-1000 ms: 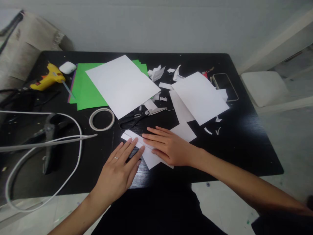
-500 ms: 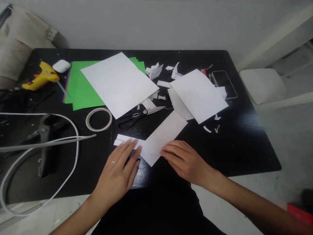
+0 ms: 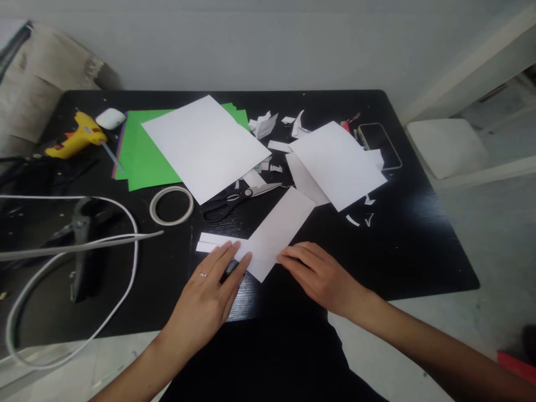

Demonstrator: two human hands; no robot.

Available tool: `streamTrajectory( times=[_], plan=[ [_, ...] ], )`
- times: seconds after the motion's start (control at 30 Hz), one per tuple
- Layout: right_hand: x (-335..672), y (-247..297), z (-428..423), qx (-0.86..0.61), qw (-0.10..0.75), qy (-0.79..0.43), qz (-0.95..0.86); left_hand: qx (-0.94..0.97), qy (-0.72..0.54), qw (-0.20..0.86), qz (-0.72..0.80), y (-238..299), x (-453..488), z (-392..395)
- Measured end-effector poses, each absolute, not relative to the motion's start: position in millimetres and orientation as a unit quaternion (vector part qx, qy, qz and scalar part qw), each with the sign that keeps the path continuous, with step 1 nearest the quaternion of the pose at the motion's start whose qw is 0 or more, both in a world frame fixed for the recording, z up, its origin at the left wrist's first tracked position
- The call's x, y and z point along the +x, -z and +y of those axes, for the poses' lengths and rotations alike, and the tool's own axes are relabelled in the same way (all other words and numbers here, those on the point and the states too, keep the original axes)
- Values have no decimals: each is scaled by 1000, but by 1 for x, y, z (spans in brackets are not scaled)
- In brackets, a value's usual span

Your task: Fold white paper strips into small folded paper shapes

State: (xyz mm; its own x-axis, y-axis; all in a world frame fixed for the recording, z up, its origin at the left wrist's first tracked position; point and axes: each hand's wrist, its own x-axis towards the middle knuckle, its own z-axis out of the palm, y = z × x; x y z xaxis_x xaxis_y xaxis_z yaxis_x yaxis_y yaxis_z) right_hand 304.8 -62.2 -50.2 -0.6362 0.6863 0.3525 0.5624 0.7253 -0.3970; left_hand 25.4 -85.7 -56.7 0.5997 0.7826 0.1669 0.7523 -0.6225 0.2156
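Fingers spread, my left hand [image 3: 213, 285] lies on a folded white paper strip [image 3: 207, 242], pressing its right part. The strip meets a larger white paper rectangle [image 3: 282, 223] that slants away up to the right. I cannot tell which of the two lies on top where they cross. My right hand [image 3: 324, 276] pinches the lower right edge of the rectangle between thumb and fingertips. Behind the strip lie black-handled scissors [image 3: 238, 196], partly open. To their left is a roll of tape [image 3: 154, 206], lying flat.
A white sheet [image 3: 205, 148] covers part of some green sheets [image 3: 151, 167]. More white paper [image 3: 339, 164] lies at right beside a phone [image 3: 380, 145]. Paper scraps [image 3: 264, 125] are scattered behind. A yellow glue gun [image 3: 79, 137], pliers [image 3: 79, 245] and a white cable [image 3: 136, 262] occupy the left.
My left hand has slid slightly to the right along the strip. The right hand keeps its pinch at the paper's edge. The whole view has shifted a little.
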Motion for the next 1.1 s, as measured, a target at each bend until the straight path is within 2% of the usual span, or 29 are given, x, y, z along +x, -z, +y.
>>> streamTrajectory(
  times=[0.33, 0.8, 1.1],
  plan=[
    [314, 50, -56, -341, 284, -181, -878, 903, -115, 51, 410, 62, 29, -90],
    [312, 45, -57, -325, 251, -92, -907, 906, -83, 40, 414, 53, 33, -91],
    [309, 43, -59, -332, 241, -50, -911, 902, -106, 41, 417, 53, 43, -95]
  ],
)
